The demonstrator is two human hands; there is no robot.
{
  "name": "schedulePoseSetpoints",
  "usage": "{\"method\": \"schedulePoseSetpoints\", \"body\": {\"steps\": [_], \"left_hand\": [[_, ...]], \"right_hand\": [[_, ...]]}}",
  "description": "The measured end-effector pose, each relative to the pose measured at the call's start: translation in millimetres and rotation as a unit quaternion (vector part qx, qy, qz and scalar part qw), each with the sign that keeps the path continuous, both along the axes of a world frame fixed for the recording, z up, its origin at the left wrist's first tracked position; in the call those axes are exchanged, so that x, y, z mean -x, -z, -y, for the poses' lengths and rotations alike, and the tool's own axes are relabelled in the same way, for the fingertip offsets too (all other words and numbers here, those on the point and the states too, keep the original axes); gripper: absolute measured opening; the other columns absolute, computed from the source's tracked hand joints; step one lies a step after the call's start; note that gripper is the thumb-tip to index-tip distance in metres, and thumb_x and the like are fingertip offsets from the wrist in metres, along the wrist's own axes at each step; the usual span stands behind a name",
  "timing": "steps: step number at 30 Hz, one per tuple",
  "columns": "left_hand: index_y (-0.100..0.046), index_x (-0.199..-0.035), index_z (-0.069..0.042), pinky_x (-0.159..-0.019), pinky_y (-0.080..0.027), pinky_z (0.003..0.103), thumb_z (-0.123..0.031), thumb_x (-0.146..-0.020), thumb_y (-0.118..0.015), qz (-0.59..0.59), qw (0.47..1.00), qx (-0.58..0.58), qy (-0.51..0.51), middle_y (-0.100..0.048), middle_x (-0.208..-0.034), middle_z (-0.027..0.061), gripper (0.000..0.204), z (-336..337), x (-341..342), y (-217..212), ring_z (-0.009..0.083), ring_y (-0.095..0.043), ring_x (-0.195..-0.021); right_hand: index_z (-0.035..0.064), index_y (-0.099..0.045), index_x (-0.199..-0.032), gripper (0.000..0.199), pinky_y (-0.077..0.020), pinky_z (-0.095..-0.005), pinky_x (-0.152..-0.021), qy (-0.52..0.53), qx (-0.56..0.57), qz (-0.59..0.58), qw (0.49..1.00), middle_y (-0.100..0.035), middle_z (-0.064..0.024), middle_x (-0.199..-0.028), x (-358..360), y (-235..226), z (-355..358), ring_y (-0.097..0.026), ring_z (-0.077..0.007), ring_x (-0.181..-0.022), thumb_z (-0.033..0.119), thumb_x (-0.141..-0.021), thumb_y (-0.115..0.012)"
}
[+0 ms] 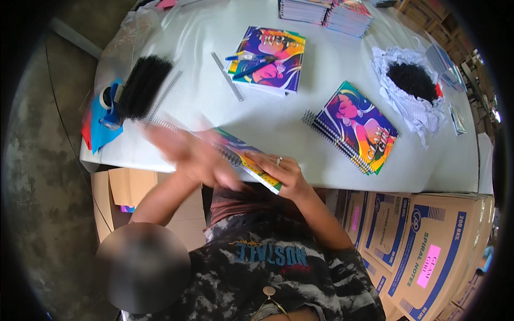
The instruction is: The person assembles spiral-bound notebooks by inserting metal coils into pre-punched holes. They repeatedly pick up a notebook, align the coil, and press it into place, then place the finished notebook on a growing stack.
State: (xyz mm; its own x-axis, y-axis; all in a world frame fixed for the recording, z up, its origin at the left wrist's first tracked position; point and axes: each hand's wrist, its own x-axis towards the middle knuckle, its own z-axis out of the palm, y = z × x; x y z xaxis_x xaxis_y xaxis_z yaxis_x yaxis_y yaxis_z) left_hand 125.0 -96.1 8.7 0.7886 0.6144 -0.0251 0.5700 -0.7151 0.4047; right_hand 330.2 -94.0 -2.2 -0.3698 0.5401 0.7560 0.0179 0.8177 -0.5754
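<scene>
Two hands at a notebook on the near edge of the table

The right hand pins the colourful notebook at its near corner, fingers closed over the cover; the notebook lies flat, just left of them, with its wire spiral on the far side. The left hand is blurred above the spiral end (whether its fingers are open or closed, I cannot tell). Beyond the fingers lie a loose spiral, a second notebook with pens on it, a third notebook to the right, and a black bundle of coils to the left. To seat the wire well, I judge the right hand should keep the pages square while the left works evenly.
</scene>
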Motion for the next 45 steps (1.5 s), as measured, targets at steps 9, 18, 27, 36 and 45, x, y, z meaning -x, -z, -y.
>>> {"method": "schedulePoseSetpoints", "body": {"steps": [9,18,27,36,45], "left_hand": [[-0.031,-0.132,0.001,-0.094,-0.027,0.063,-0.070,-0.077,-0.042,0.176,0.978,-0.107,0.035,-0.034,-0.136,0.0167,0.091,-12,29,80,0.0405,-0.038,-0.118],[-0.033,-0.135,-0.008,-0.094,-0.027,0.059,-0.073,-0.076,-0.041,0.272,0.911,-0.310,-0.008,-0.038,-0.131,0.0257,0.088,-17,-16,8,0.0493,-0.032,-0.119],[-0.018,-0.140,-0.004,-0.094,-0.016,0.068,-0.070,-0.080,-0.036,0.100,0.823,-0.550,-0.104,-0.027,-0.132,0.0306,0.091,-4,-39,-13,0.0533,-0.025,-0.120],[-0.032,-0.130,0.009,-0.093,-0.037,0.041,-0.028,-0.092,-0.046,0.370,0.906,-0.060,-0.196,-0.041,-0.124,0.0310,0.055,42,-71,-96,0.0373,-0.045,-0.112],[-0.062,-0.101,0.002,-0.076,-0.047,0.022,-0.007,-0.085,-0.061,0.504,0.744,0.372,-0.233,-0.065,-0.093,0.0063,0.018,-10,-80,-79,0.0082,-0.058,-0.083]], "right_hand": [[0.0022,-0.058,-0.115,0.046,-0.0511,-0.0341,-0.079,0.011,0.042,0.006,0.999,-0.063,-0.0119,-0.109,3,-6,-3,-0.063,-0.0265,-0.095,0.000,-0.070,-0.066],[0.0013,-0.058,-0.113,0.042,-0.0512,-0.0339,-0.078,0.009,0.064,0.003,0.998,-0.063,-0.0147,-0.107,9,-1,-1,-0.063,-0.0291,-0.094,0.000,-0.071,-0.064],[0.0033,-0.053,-0.120,0.050,-0.0508,-0.0345,-0.075,0.030,0.119,-0.044,0.991,-0.061,-0.0145,-0.110,9,3,1,-0.064,-0.0292,-0.090,0.006,-0.071,-0.065],[0.0001,-0.023,-0.138,0.070,-0.0041,-0.0607,-0.104,0.055,-0.027,-0.012,0.998,-0.009,-0.0242,-0.145,-4,-66,8,-0.008,-0.0487,-0.133,0.034,-0.084,-0.052],[-0.0027,-0.061,-0.087,0.021,-0.0461,-0.0277,-0.064,0.085,0.397,0.028,0.913,-0.062,-0.0122,-0.079,-69,-85,3,-0.060,-0.0154,-0.069,0.016,-0.080,-0.065]]}}
